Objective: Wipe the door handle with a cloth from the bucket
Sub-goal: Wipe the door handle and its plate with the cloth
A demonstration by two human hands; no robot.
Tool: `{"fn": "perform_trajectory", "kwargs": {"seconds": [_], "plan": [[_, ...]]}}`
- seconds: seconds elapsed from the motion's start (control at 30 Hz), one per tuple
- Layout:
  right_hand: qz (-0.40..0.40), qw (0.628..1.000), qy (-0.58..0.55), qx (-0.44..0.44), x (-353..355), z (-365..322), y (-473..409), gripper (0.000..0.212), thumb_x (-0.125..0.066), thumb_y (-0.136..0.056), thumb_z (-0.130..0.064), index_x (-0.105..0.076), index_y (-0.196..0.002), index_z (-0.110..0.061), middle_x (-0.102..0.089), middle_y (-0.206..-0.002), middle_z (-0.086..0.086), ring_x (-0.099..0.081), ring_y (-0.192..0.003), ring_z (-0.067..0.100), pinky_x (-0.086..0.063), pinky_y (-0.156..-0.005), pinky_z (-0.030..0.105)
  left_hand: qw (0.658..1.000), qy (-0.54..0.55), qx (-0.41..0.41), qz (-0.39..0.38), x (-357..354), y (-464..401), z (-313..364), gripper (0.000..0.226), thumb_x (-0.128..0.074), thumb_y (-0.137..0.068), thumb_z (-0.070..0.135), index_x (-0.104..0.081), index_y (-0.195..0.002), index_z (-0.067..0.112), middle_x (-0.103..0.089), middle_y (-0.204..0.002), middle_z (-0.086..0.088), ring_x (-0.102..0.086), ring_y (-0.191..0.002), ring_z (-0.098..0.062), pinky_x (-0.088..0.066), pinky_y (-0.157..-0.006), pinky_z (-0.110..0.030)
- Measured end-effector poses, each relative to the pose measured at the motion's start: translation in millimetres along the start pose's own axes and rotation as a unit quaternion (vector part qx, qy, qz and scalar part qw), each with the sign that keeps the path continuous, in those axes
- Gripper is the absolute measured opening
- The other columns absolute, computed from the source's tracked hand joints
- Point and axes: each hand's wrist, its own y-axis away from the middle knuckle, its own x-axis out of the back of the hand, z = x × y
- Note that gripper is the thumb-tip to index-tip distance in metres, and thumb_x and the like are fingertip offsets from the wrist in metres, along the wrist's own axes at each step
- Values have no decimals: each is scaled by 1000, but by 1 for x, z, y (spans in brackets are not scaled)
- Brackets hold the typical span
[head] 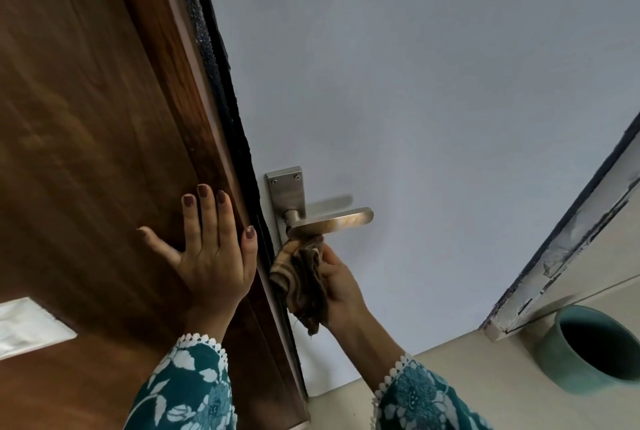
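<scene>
A metal lever door handle [332,222] on a steel backplate [285,192] sticks out from the pale grey door [415,100]. My right hand [341,286] grips a bunched brown striped cloth [301,277] and presses its top against the underside of the lever near the pivot. My left hand [211,249] lies flat with fingers spread on the brown wooden surface [86,118] left of the handle, holding nothing. A teal bucket [594,348] stands on the floor at the lower right; its inside looks dark.
A dark rough strip [221,83] runs between the wooden surface and the grey door. A chipped white door frame [568,256] slants down at the right, ending beside the bucket. Beige floor tiles [450,370] lie below. A bright pane [27,325] shows at the lower left.
</scene>
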Motion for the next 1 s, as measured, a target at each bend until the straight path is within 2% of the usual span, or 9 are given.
{"fn": "perform_trajectory", "kwargs": {"seconds": [0.17,0.33,0.4,0.5,0.63,0.73,0.8,0.9,1.0], "plan": [[-27,997,-68,-6,18,-30,4,46,-47,-79,11,-62,-118,-10,-67,-96,18,-65,-87,32,-54,-81,42,1000,6,-8,-7,0,3,-3,57,-27,-101,35,-14,-151,12,-1,-162,0,-5,-148,-18,13,-111,-57],[-26,996,-72,-36,19,-25,-3,68,-71,-65,4,-55,-129,-13,-66,-100,14,-67,-88,29,-55,-81,43,1000,-1,-9,-1,-3,4,-2,58,-28,-100,35,-13,-152,12,-1,-162,0,-6,-148,-18,11,-112,-57],[-22,998,-27,-47,6,-10,-5,56,-66,-70,6,-58,-123,-11,-62,-107,15,-66,-92,28,-52,-88,43,1000,2,-8,0,-3,5,-2,58,-29,-100,35,-13,-152,13,-1,-162,0,-6,-148,-18,10,-112,-58],[-18,996,-43,-76,-9,6,-8,59,-67,-66,8,-62,-122,-12,-65,-106,15,-65,-95,31,-49,-95,44,1000,11,-4,-2,-2,4,-1,58,-28,-100,35,-13,-152,14,0,-162,2,-5,-148,-17,10,-112,-58],[-13,996,-17,-85,-10,2,-2,38,-54,-80,9,-66,-110,-11,-69,-93,16,-70,-80,30,-57,-77,41,1000,14,-3,-10,-2,4,-2,58,-27,-100,35,-11,-152,15,1,-162,3,-4,-148,-16,11,-112,-57],[-42,986,-74,-144,-6,-17,5,45,-79,-59,12,-66,-100,0,-68,-85,17,-69,-79,32,-57,-78,43,1000,10,-6,-13,-1,4,-2,59,-28,-99,36,-11,-152,15,2,-162,3,-3,-148,-16,11,-112,-58],[-40,980,-111,-159,-5,-32,9,45,-87,-45,13,-68,-86,4,-66,-76,13,-66,-73,26,-54,-77,35,1000,10,-6,-16,-1,4,-2,59,-28,-99,36,-10,-152,15,3,-162,3,-3,-148,-16,11,-112,-58],[-59,982,-136,-121,-9,-35,15,51,-91,-26,13,-68,-72,4,-64,-67,11,-63,-62,23,-55,-63,27,1000,8,-3,-13,-1,4,-2,59,-27,-100,36,-10,-152,15,3,-162,3,-3,-148,-16,10,-112,-58],[-40,986,-106,-124,-19,-18,12,49,-89,-28,15,-70,-73,8,-66,-67,17,-67,-58,31,-58,-59,38,1000,8,-4,-16,-1,4,-2,58,-27,-100,36,-10,-152,15,4,-162,3,-3,-148,-16,11,-112,-58]]}}
